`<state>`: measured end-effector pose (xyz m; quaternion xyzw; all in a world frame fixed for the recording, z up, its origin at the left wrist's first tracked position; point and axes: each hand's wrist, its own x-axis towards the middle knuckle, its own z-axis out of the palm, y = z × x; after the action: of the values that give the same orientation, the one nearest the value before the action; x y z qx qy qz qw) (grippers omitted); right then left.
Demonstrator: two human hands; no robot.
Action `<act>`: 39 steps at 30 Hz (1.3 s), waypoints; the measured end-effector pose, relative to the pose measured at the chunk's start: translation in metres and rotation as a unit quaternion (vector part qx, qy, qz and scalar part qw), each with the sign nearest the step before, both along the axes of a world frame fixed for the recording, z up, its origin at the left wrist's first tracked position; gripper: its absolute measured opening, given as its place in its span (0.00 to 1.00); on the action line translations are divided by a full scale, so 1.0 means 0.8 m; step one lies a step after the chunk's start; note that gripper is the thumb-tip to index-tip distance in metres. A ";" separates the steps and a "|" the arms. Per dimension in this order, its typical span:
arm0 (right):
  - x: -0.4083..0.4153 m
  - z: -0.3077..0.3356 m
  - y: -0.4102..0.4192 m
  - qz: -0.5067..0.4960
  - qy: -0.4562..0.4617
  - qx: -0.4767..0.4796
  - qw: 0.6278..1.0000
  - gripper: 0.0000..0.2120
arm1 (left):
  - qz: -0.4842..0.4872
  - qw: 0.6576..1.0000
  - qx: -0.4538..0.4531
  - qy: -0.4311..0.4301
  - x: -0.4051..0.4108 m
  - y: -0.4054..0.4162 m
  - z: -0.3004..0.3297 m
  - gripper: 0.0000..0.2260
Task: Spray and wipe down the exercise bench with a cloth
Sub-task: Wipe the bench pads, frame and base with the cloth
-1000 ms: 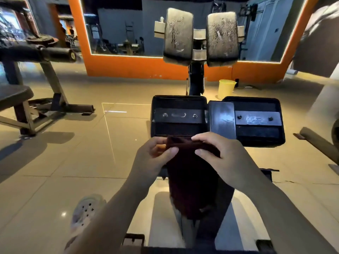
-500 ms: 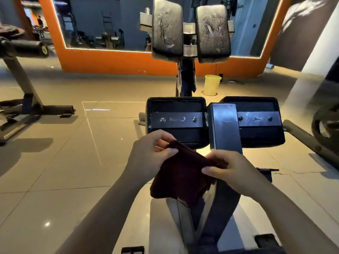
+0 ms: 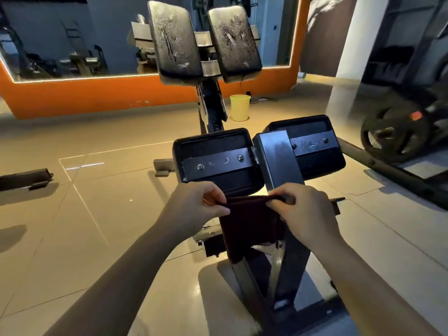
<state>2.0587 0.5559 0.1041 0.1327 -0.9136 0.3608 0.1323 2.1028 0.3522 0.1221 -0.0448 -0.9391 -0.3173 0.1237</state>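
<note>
Cloth: a dark red cloth (image 3: 249,224) hangs in the lower middle of the frame, between the two hands. Its top edge is pulled flat from hand to hand and the rest drops down in front of the bench frame.
Left hand: the left hand (image 3: 196,209) pinches the left top corner of the cloth with thumb and fingers.
Right hand: the right hand (image 3: 305,212) pinches the right top corner the same way, with curled fingers.
Bench: the exercise bench (image 3: 278,161) stands right behind the cloth, in the middle of the frame. Two black pads show their undersides, each with a metal strip and screws. The left pad (image 3: 218,161) is just above the left hand. The right pad (image 3: 312,144) sits further right and a bit higher.
Top pads: two worn pads (image 3: 177,42) stand up high in the upper middle. Their skin looks cracked and scuffed.
Floor: shiny tan tiles (image 3: 101,214) with light lines across them.
Room: an orange wall (image 3: 97,93) with a big mirror (image 3: 72,40) fills the upper left. A yellow bin (image 3: 240,107) stands on the floor by the wall. A weight plate (image 3: 395,134) shows at the right edge, blurred. A white pillar (image 3: 346,57) stands at upper right.
</note>
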 end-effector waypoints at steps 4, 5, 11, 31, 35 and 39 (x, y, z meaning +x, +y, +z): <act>0.023 -0.006 -0.025 -0.013 -0.042 -0.089 0.995 0.06 | -0.003 0.998 -0.054 -0.022 0.003 -0.022 -0.004 0.09; 0.028 -0.008 -0.032 -0.023 -0.050 -0.107 0.993 0.07 | -0.002 0.997 -0.069 -0.023 0.005 -0.027 -0.005 0.08; 0.025 -0.017 -0.095 -0.049 -0.035 -0.232 0.971 0.11 | 0.034 0.995 -0.044 0.085 -0.005 -0.065 -0.002 0.07; -0.095 -0.140 -0.168 -0.140 0.183 -0.210 0.950 0.24 | -0.004 0.987 -0.104 0.126 -0.080 -0.151 -0.024 0.20; -0.077 -0.141 -0.195 -0.140 0.220 -0.261 0.929 0.21 | -0.034 0.985 -0.144 0.085 -0.076 -0.161 -0.036 0.24; -0.036 -0.148 -0.247 -0.056 0.240 -0.206 0.947 0.21 | -0.026 0.970 -0.213 0.116 -0.081 -0.160 -0.049 0.26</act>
<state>2.0298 0.3587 -0.0145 0.1342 -0.7669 0.4904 0.3916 2.0377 0.2242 0.0826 -0.1308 -0.9630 -0.1057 0.2108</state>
